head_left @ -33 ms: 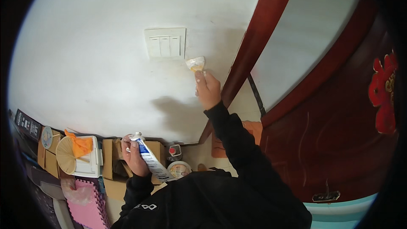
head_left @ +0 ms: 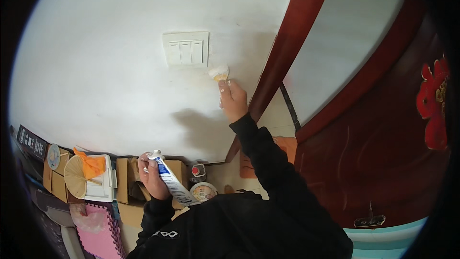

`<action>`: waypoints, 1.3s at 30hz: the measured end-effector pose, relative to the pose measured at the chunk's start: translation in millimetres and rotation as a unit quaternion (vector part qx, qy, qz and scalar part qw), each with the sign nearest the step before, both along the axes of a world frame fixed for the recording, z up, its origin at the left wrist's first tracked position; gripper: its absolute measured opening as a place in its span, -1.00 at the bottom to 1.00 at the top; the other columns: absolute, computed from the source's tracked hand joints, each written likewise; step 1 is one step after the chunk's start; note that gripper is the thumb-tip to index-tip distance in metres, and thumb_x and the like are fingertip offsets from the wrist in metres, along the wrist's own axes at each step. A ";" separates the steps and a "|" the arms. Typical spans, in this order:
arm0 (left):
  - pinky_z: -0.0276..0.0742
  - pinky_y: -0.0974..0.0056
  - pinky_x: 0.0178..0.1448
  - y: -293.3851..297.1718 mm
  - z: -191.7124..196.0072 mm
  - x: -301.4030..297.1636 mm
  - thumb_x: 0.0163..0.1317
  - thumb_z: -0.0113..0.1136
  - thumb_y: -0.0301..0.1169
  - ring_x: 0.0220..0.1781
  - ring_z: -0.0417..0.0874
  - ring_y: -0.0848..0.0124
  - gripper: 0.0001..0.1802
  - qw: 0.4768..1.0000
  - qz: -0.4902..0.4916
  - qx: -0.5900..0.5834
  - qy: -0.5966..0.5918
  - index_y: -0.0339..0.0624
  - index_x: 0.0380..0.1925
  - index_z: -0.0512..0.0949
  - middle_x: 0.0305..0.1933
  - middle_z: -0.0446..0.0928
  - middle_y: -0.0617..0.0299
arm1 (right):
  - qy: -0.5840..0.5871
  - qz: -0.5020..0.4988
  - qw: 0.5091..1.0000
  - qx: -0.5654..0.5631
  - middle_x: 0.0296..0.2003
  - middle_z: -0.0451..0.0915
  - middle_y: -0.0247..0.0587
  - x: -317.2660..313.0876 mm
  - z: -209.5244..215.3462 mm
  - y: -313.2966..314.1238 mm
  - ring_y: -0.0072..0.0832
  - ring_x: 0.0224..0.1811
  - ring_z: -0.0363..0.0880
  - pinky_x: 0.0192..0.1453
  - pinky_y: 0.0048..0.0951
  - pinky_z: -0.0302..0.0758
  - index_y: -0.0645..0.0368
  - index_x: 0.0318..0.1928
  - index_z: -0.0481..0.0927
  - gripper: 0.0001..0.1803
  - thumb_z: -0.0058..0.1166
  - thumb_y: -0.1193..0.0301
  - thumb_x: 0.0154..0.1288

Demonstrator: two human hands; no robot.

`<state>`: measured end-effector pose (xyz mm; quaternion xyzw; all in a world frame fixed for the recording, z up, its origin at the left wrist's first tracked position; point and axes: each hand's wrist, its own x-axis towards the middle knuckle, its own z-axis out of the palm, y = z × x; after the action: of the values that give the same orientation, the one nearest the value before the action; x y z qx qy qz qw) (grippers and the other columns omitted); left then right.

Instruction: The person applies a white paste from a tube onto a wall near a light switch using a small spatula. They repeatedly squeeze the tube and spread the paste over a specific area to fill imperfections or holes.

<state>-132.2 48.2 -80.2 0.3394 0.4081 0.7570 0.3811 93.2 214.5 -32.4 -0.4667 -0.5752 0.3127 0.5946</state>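
- My right hand is raised to the white wall, fingers closed round a small tool with a whitish, cream-smeared tip; I can't tell exactly what kind of tool it is.
- The tip is pressed on the wall just below and to the right of the three-rocker light switch, near but not touching the plate.
- My left hand is low, near my chest, wrapped tight round a white-and-blue tube; cap end up, tube slanting down toward my black sleeve.
- Red-brown door frame runs diagonally just right of the right hand; dark red door beyond it, red ornament on it.
- My arm's shadow falls on the wall below the right hand.
- Down by the floor, left of the left hand: cardboard boxes, a round woven fan, an orange cloth, pink foam mat.
- Right of the tube: a small red-capped container and a round tub.
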 end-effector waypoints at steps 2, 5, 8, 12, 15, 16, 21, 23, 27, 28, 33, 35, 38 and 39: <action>0.26 0.56 -0.49 -0.1 4.1 1.9 0.33 -0.05 -0.36 -0.54 0.35 0.64 -0.81 1.000 -0.006 -0.003 0.004 -0.21 -0.14 0.36 -0.40 0.42 0.28 | -0.114 -0.065 0.991 0.026 -0.71 0.32 -0.36 5.3 -28.4 14.3 -0.61 -0.68 0.29 -0.56 -0.47 0.28 0.27 -0.56 0.34 -0.60 -0.04 0.28 0.37; 0.29 0.46 -0.18 -1.4 4.8 -0.3 0.31 -0.04 -0.39 -0.30 0.38 0.55 -0.81 1.000 -0.018 0.001 -0.010 -0.25 -0.15 0.36 -0.26 0.42 0.22 | -0.124 -0.052 0.991 -0.011 -0.67 0.38 -0.04 8.1 -40.8 -8.5 -0.20 -0.60 0.41 -0.50 -0.28 0.33 0.30 -0.52 0.37 -0.65 -0.02 0.30 0.33; 0.30 0.41 -0.01 -2.1 1.6 -3.4 0.29 -0.03 -0.40 -0.18 0.40 0.51 -0.81 1.000 -0.027 0.001 -0.013 -0.27 -0.16 0.36 -0.20 0.42 0.20 | -0.055 -0.042 0.995 0.065 -0.71 0.38 -0.14 5.2 9.2 -16.3 -0.35 -0.70 0.38 -0.60 -0.38 0.30 0.26 -0.52 0.37 -0.65 -0.04 0.29 0.36; 0.29 0.42 -0.03 -6.9 9.5 -2.1 0.29 -0.04 -0.40 -0.20 0.38 0.52 -0.82 0.999 -0.033 -0.005 0.001 -0.27 -0.17 0.36 -0.21 0.41 0.21 | 0.075 -0.002 0.997 0.027 -0.75 0.32 -0.39 11.2 69.4 3.7 -0.66 -0.76 0.31 -0.74 -0.56 0.20 0.19 -0.51 0.40 -0.65 -0.06 0.25 0.38; 0.25 0.57 -0.41 1.2 11.1 2.9 0.32 -0.04 -0.35 -0.45 0.35 0.62 -0.80 1.000 0.003 0.016 0.017 -0.22 -0.15 0.37 -0.35 0.42 0.27 | 0.096 -0.001 0.993 -0.064 -0.75 0.32 -0.36 16.7 47.1 5.5 -0.61 -0.78 0.32 -0.71 -0.53 0.22 0.20 -0.55 0.36 -0.64 -0.06 0.29 0.38; 0.25 0.56 -0.41 4.9 10.9 4.1 0.32 -0.04 -0.35 -0.45 0.35 0.62 -0.80 1.000 0.006 0.016 0.021 -0.22 -0.15 0.37 -0.35 0.42 0.27 | 0.099 0.001 0.992 -0.083 -0.75 0.31 -0.36 19.5 28.7 1.2 -0.60 -0.78 0.32 -0.71 -0.52 0.23 0.21 -0.55 0.35 -0.64 -0.06 0.30 0.38; 0.28 0.42 -0.04 -1.8 13.1 1.3 0.29 -0.01 -0.38 -0.21 0.37 0.52 -0.81 1.000 -0.025 -0.003 0.004 -0.25 -0.17 0.35 -0.20 0.42 0.20 | 0.107 0.016 0.994 -0.020 -0.75 0.32 -0.37 20.2 16.0 -21.5 -0.61 -0.79 0.31 -0.73 -0.54 0.23 0.19 -0.54 0.37 -0.62 -0.07 0.22 0.39; 0.26 0.47 -0.17 -3.5 12.5 1.2 0.30 -0.02 -0.37 -0.29 0.36 0.56 -0.80 1.000 -0.013 0.002 0.010 -0.24 -0.16 0.36 -0.25 0.42 0.23 | 0.109 0.009 0.994 0.004 -0.75 0.33 -0.38 16.4 47.0 -20.6 -0.62 -0.79 0.31 -0.73 -0.54 0.23 0.18 -0.53 0.39 -0.60 -0.07 0.19 0.40; 0.22 0.57 -0.41 -1.4 12.1 1.4 0.32 -0.04 -0.35 -0.46 0.33 0.64 -0.81 1.000 -0.001 0.010 0.019 -0.22 -0.15 0.37 -0.35 0.42 0.29 | 0.118 -0.022 0.989 -0.087 -0.74 0.31 -0.40 18.2 48.6 -5.4 -0.64 -0.76 0.32 -0.70 -0.55 0.22 0.19 -0.53 0.37 -0.62 -0.09 0.22 0.40; 0.22 0.57 -0.41 0.3 12.6 2.6 0.33 -0.04 -0.36 -0.46 0.33 0.64 -0.81 1.000 -0.005 0.009 0.017 -0.21 -0.15 0.37 -0.35 0.42 0.29 | 0.116 -0.028 0.986 -0.119 -0.74 0.30 -0.40 21.0 31.9 -0.8 -0.65 -0.75 0.32 -0.69 -0.56 0.21 0.19 -0.53 0.36 -0.62 -0.11 0.23 0.40; 0.24 0.57 -0.45 4.0 9.0 3.2 0.33 -0.05 -0.36 -0.48 0.34 0.65 -0.82 1.000 0.020 0.011 0.017 -0.20 -0.16 0.36 -0.35 0.42 0.29 | 0.138 0.012 0.985 -0.098 -0.74 0.30 -0.40 9.7 -18.0 -17.1 -0.63 -0.75 0.33 -0.67 -0.52 0.24 0.18 -0.53 0.35 -0.63 -0.10 0.24 0.39; 0.27 0.48 -0.19 -1.8 9.4 0.3 0.31 -0.05 -0.39 -0.30 0.37 0.57 -0.81 1.000 -0.009 -0.005 0.004 -0.25 -0.16 0.36 -0.26 0.42 0.23 | 0.152 0.030 0.985 -0.073 -0.73 0.30 -0.40 -1.1 7.9 -24.0 -0.63 -0.75 0.33 -0.68 -0.52 0.24 0.18 -0.54 0.34 -0.63 -0.08 0.23 0.39; 0.29 0.43 -0.07 -3.4 11.6 -0.6 0.29 -0.05 -0.41 -0.22 0.38 0.53 -0.81 0.999 -0.029 -0.014 0.004 -0.27 -0.16 0.36 -0.22 0.42 0.21 | 0.153 0.035 0.987 -0.040 -0.73 0.29 -0.40 -14.7 30.2 -6.2 -0.64 -0.76 0.30 -0.70 -0.54 0.22 0.17 -0.54 0.33 -0.62 -0.07 0.24 0.39; 0.29 0.43 -0.07 -4.5 11.4 -0.4 0.29 -0.05 -0.41 -0.22 0.38 0.53 -0.81 0.999 -0.036 -0.013 0.002 -0.27 -0.16 0.36 -0.22 0.42 0.21 | 0.130 0.024 0.990 -0.052 -0.73 0.29 -0.41 -16.3 19.7 0.8 -0.64 -0.75 0.30 -0.70 -0.54 0.22 0.17 -0.54 0.33 -0.63 -0.06 0.24 0.39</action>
<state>-132.7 43.7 -68.8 0.3510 0.4059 0.7366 0.4117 76.8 215.3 -12.7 -0.4388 -0.4865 0.4143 0.6317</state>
